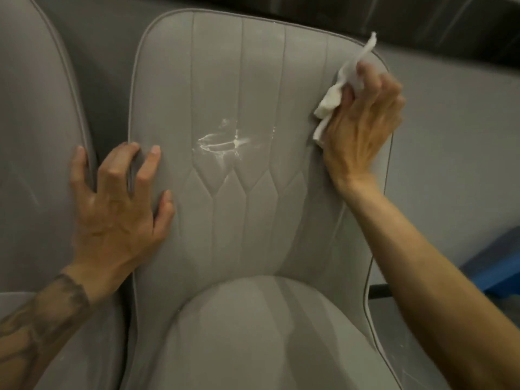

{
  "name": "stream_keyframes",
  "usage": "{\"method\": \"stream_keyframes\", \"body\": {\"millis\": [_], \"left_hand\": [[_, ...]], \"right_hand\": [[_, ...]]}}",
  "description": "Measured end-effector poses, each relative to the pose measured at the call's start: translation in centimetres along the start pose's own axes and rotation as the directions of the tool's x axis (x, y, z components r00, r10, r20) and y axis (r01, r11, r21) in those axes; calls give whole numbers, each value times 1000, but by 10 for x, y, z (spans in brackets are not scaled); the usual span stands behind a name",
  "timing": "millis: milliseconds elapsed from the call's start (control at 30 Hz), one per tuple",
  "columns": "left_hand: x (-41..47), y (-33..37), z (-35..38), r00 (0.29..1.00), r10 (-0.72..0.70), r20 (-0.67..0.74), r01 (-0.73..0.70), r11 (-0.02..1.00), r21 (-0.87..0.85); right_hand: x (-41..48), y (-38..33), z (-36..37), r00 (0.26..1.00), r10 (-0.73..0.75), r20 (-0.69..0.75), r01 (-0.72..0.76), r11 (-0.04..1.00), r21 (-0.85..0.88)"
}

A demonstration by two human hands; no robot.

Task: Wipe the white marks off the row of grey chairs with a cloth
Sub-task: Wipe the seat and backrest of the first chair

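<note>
Left hand (118, 215): palm down, fingers (153, 156) spread wide and bent at the knuckles, tips pressing, thumb out to the right.
Left arm (42, 325): ran up from the lower left, forearm tattooed, wrist straight.
Right hand (363, 128): higher up, back toward the camera, fingers curled round a cloth (332, 99).
Right arm (427, 271): bare, stretched up from the lower right corner.

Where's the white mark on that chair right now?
In the head view, the white mark sits mid-backrest on the centre chair, between the left hand at its left edge and the right hand holding the cloth near its right edge.
</note>
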State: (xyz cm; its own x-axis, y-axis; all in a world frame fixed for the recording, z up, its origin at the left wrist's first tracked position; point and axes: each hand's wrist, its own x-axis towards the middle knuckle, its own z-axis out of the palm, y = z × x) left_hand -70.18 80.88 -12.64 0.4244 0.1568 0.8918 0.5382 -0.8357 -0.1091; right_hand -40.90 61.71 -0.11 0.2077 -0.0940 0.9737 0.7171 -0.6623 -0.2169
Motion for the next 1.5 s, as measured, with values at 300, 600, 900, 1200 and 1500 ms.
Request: {"method": "stream_keyframes", "body": {"millis": [300,600,900,1200,1500], "left_hand": [[1,2,-2,1000,11,4,-11,1000,23],[-2,0,2,1000,9,14,-9,999,39],[-5,3,0,1000,-24,17,24,999,27],[-19,10,-2,998,-24,66,21,999,37],[-18,12,-2,999,-28,46,26,999,44]], "right_hand": [[-16,5,-6,959,-226,172,236,971,-39],[-111,-5,-37,822,-392,412,372,919,132],[-51,-16,9,994,-71,88,72,997,-10],[-80,18,-12,930,-275,243,279,960,17],[-226,53,-73,574,-587,572,573,786,232]]}}
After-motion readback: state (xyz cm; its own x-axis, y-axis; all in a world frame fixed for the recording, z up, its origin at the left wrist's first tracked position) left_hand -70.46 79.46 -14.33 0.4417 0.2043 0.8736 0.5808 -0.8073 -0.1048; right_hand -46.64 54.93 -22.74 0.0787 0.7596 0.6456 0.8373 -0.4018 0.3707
